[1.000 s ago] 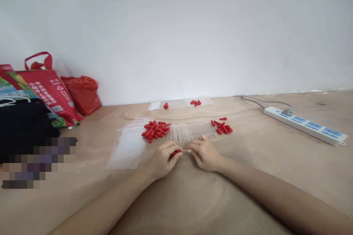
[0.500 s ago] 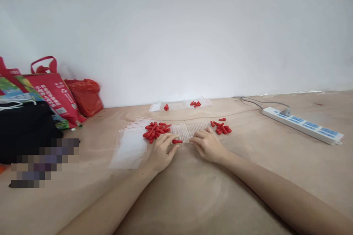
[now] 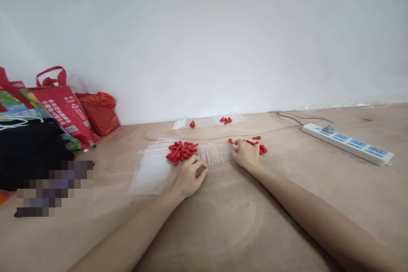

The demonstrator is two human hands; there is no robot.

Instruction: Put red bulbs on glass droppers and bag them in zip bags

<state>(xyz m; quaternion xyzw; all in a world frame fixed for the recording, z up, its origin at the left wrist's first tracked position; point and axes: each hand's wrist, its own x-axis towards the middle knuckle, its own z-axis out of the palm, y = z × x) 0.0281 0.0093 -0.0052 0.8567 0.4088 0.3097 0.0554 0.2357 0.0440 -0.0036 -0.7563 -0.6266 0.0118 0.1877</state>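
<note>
My left hand (image 3: 191,176) rests on the table just below a heap of red rubber bulbs (image 3: 180,153). Its fingers are curved, the thumb apart from them, and nothing shows between them. My right hand (image 3: 247,154) is closed at the right end of a row of thin clear tubes (image 3: 216,154). From its fingertips a red bulb (image 3: 231,141) sticks out, seemingly the end of a dropper whose tube my fingers hide. Just beyond that hand lies a smaller group of red-ended pieces (image 3: 263,149), partly covered by it.
Clear zip bags (image 3: 149,172) lie left of the bulb heap. Farther back, a filled clear bag (image 3: 207,122) holds tubes and red bulbs. A power strip (image 3: 347,143) with a grey cable lies at right. Shopping bags (image 3: 63,110) and black cloth (image 3: 30,153) stand at left.
The dropper with the red bulb has left the space between my hands. My right hand has moved away and to the right, a red bulb at its fingertips; my left hand stays nearly in place.
</note>
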